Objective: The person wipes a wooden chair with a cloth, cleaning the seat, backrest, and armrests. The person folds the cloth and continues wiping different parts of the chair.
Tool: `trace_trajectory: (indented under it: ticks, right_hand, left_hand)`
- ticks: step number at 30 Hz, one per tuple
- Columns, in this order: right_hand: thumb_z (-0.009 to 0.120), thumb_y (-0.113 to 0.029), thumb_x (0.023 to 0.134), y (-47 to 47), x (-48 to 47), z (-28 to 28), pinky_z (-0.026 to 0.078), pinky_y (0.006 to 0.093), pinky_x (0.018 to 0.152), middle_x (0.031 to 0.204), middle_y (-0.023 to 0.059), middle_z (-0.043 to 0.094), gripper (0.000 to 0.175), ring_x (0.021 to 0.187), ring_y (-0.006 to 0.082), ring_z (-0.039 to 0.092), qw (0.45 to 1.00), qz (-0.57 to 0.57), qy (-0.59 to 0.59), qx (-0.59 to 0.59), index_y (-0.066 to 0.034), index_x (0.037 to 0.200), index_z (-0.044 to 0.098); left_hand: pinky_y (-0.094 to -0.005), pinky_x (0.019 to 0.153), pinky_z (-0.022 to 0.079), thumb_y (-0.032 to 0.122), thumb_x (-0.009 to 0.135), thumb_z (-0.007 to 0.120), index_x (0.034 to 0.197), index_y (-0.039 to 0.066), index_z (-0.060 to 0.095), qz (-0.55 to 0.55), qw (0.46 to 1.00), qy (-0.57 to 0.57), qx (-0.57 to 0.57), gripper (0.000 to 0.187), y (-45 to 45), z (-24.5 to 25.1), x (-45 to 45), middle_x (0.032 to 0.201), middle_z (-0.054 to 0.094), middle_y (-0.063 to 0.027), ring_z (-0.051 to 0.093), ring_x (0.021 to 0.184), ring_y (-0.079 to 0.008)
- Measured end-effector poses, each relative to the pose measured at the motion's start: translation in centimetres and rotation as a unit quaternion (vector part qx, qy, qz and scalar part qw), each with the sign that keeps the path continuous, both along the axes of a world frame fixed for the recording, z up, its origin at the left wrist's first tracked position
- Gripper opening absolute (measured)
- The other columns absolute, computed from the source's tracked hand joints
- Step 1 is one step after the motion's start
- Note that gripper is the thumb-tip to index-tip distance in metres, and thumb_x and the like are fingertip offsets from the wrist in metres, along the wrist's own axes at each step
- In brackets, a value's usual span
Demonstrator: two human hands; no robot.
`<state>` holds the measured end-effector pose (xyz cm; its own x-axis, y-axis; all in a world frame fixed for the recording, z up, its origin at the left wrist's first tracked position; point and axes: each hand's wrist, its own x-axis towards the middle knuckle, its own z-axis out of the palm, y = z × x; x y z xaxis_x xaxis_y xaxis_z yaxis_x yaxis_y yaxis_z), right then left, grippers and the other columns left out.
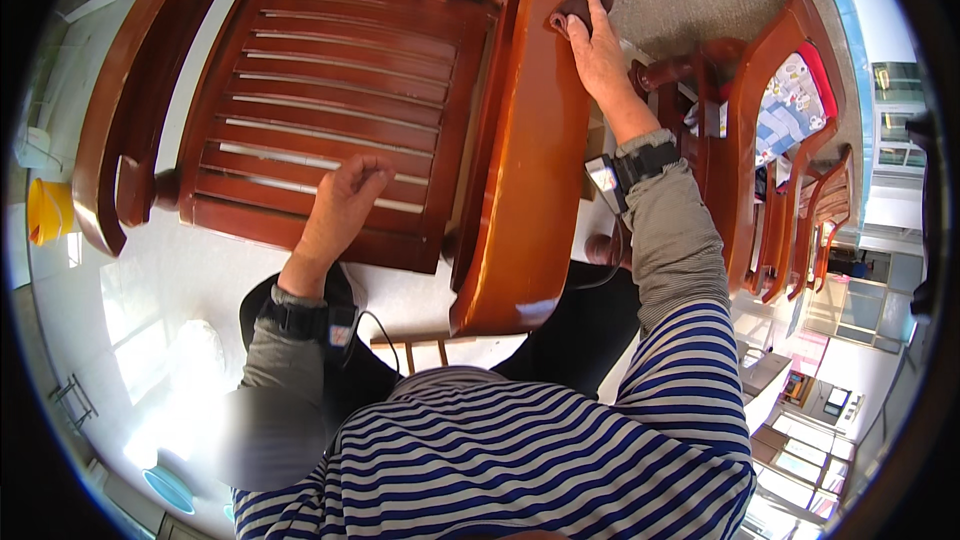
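A dark brown folded cloth [583, 9] lies on the upper end of a wide, glossy wooden armrest [525, 157]. My right hand [598, 52] presses on this cloth, its fingers on top and the near edge bunched by the thumb. The armrest belongs to a reddish-brown wooden chair with a slatted seat [330, 105]. Over the near part of the seat is my left hand [349, 195], fingers loosely curled and holding nothing; whether it touches the slats, I cannot tell. Each wrist wears a black strap with a small wired device.
At the seat's left stands the chair's other armrest [124, 90]. More wooden chairs [739, 157] line the right side, one bearing a patterned cushion [795, 105]. A yellow bucket [51, 211] is at the far left, and a light blue basin [169, 489] at the lower left.
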<state>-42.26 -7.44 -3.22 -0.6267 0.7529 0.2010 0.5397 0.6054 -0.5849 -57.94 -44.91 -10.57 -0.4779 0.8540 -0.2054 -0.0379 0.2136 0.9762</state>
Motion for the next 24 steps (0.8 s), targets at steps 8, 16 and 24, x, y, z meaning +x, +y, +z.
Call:
trace_trajectory:
  ticks: [8, 16, 24]
  right_hand:
    - [0.052, -0.034, 0.106, -15.7, 9.0, 1.0, 0.034, 0.0443, 0.118, 0.152, 0.0313, 0.04, 0.065, 0.141, 0.0418, 0.042, 0.997, 0.018, 0.035, -0.063, 0.0007, 0.157, 0.031]
    - [0.05, -0.015, 0.107, -30.6, 17.1, 0.1, 0.034, 0.0415, 0.117, 0.156, 0.0298, 0.033, 0.061, 0.141, 0.0407, 0.042, 0.99, 0.033, 0.101, -0.088, 0.0022, 0.159, 0.022]
    - [0.056, -0.012, 0.104, -40.0, 18.5, -5.2, 0.028, 0.0463, 0.12, 0.158, 0.0319, 0.023, 0.073, 0.143, 0.0449, 0.032, 0.985, -0.02, 0.171, -0.021, 0.0026, 0.161, 0.013]
  left_hand:
    - [-0.0241, 0.09, 0.051, 0.015, 0.103, 0.062, 0.12, -0.001, 0.067, 0.069, 0.997, 0.026, -0.016, 0.024, -1.4, -2.8, -1.0, 0.108, 0.074, -0.0055, 0.066, 0.104, -0.011]
    - [-0.0224, 0.085, 0.051, 0.02, 0.102, 0.064, 0.122, 0.001, 0.067, 0.057, 0.995, 0.077, -0.038, 0.028, -3.7, -4.8, 3.3, 0.109, 0.074, -0.0042, 0.067, 0.102, -0.0111]
    - [-0.0337, 0.098, 0.05, 0.037, 0.109, 0.054, 0.137, 0.007, 0.057, 0.117, 0.981, -0.135, 0.078, 0.042, -6.0, 0.3, 13.5, 0.128, 0.067, -0.0072, 0.061, 0.118, -0.017]
